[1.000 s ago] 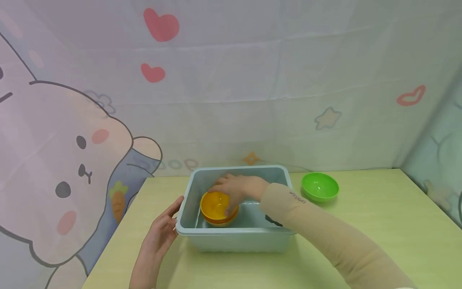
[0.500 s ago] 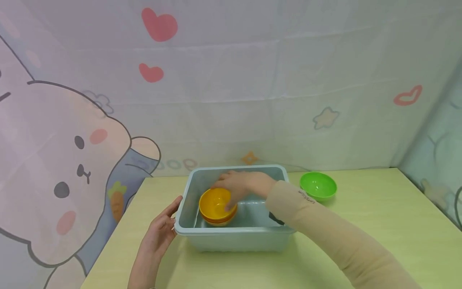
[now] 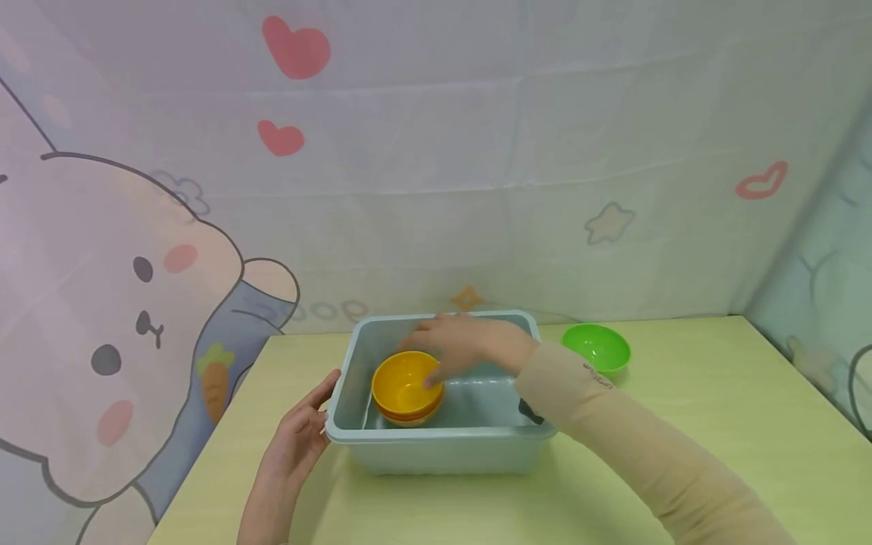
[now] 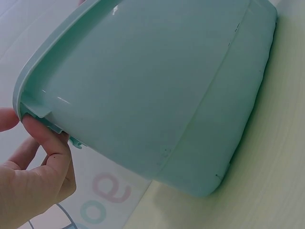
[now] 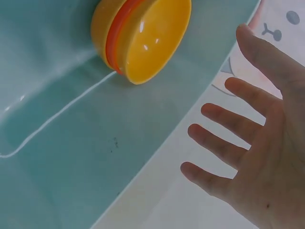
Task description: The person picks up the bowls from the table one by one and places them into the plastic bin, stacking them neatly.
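A pale blue-green plastic bin stands on the table. My left hand grips its left rim; in the left wrist view the fingers are bent at the rim's edge. Inside the bin, toward the left, sits a stack of bowls, yellow on top with an orange one beneath. My right hand is over the bin, just right of the stack, holding nothing. In the right wrist view its fingers are spread, apart from the bowls. A green bowl rests on the table right of the bin.
The light wooden table reaches back to a printed cloth backdrop. A small dark object shows below the right sleeve, over the bin. A dark cable hangs at the far right.
My right hand has let go of the bowl stack and lifted away, up and to the right. The stack stays in the bin. My left hand keeps its place at the rim.
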Available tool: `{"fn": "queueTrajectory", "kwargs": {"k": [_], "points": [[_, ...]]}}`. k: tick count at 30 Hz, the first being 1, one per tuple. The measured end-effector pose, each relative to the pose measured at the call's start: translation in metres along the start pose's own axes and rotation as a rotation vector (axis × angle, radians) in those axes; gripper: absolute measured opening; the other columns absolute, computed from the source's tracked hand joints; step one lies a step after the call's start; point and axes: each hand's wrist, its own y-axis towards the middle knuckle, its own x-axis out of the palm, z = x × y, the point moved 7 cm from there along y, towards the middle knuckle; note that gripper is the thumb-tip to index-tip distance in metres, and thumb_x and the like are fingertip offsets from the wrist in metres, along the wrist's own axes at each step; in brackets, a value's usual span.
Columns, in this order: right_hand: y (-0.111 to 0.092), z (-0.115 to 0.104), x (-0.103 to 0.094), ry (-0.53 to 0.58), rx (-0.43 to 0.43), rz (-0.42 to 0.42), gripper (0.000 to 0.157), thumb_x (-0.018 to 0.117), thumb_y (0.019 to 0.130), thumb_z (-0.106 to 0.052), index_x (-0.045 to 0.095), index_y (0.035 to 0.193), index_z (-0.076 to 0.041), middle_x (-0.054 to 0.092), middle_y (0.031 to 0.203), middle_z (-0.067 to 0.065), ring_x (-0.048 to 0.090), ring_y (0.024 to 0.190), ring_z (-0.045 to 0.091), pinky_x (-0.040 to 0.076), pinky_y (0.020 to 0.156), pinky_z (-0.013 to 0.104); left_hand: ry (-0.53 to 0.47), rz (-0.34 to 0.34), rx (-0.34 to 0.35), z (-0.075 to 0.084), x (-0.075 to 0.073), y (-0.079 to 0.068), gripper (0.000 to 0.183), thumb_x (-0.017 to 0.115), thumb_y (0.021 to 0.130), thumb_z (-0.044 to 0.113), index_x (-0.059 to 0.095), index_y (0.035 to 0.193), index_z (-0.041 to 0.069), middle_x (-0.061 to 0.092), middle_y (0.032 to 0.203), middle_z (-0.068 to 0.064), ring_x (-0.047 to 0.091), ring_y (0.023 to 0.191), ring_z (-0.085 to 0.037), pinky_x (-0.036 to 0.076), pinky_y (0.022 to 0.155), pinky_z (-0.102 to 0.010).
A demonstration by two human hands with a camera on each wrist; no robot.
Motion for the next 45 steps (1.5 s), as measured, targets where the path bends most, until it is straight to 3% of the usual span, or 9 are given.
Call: {"fn": "queueTrajectory", "kwargs": {"k": [23,30,45], "points": [[-0.032,0.021,-0.014,0.007,0.035,0.128,0.064,0.061,0.089,-0.048,0.042,0.145,-0.023,0.041,0.15,0.006,0.032,0.142,0.029,0.018,0.116,0.055,-0.013,-0.002,-0.004,-0.001,0.0,0.0,0.057,0.032,0.088,-0.002,0.061,0.126,0.03,0.053,0.132,0.016,0.048,0.115,-0.006,0.042,0.092,-0.025],[-0.039,0.033,-0.012,0.02,0.048,0.149,0.062,0.06,0.09,-0.046,0.042,0.146,-0.025,0.037,0.154,0.007,0.02,0.147,0.033,0.017,0.116,0.058,-0.013,-0.009,0.004,0.0,0.0,0.001,0.057,0.031,0.088,-0.002,0.063,0.122,0.032,0.053,0.131,0.018,0.048,0.114,-0.005,0.042,0.091,-0.024],[-0.053,0.052,-0.011,0.012,0.003,0.325,0.052,0.06,0.092,-0.039,0.051,0.139,-0.019,0.047,0.146,0.004,0.04,0.136,0.03,0.026,0.112,0.055,-0.009,-0.001,0.0,-0.001,-0.001,0.001,0.057,0.032,0.087,-0.002,0.063,0.12,0.033,0.054,0.131,0.016,0.049,0.113,-0.006,0.042,0.092,-0.025]]}}
